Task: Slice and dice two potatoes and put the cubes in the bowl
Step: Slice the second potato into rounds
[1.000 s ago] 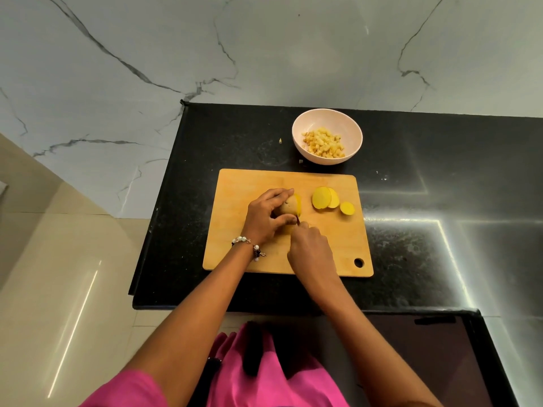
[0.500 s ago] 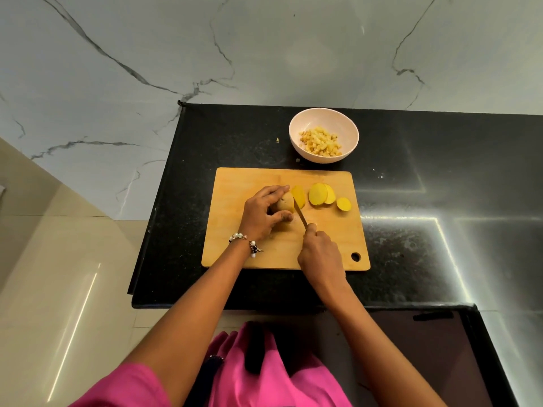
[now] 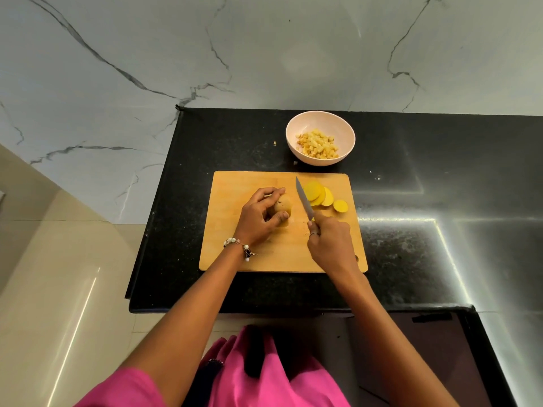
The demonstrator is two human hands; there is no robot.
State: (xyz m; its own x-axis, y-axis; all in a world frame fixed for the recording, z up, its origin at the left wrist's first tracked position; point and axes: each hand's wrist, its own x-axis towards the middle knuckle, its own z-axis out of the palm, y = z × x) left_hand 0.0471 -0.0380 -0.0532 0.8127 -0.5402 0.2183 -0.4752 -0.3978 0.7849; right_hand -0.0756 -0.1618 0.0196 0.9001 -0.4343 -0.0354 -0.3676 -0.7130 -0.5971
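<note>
A wooden cutting board (image 3: pixel 235 254) lies on the black counter. My left hand (image 3: pixel 260 217) grips the remaining piece of potato (image 3: pixel 284 205) near the board's middle. My right hand (image 3: pixel 329 242) holds a knife (image 3: pixel 304 199) by the handle, with the blade lifted and pointing away, just right of the potato. Several yellow potato slices (image 3: pixel 318 195) lie overlapping on the board's right side. A pale pink bowl (image 3: pixel 296 127) with potato cubes (image 3: pixel 317 146) stands behind the board.
The black counter (image 3: pixel 426 230) extends to the right, with its front edge close to my body. A marble wall rises behind it. A small potato scrap (image 3: pixel 275 143) lies on the counter left of the bowl. A tiled floor lies to the left.
The knife has come out of the potato and moved right, blade raised. A fresh slice has joined the pile on the right. My left hand still grips the potato piece.
</note>
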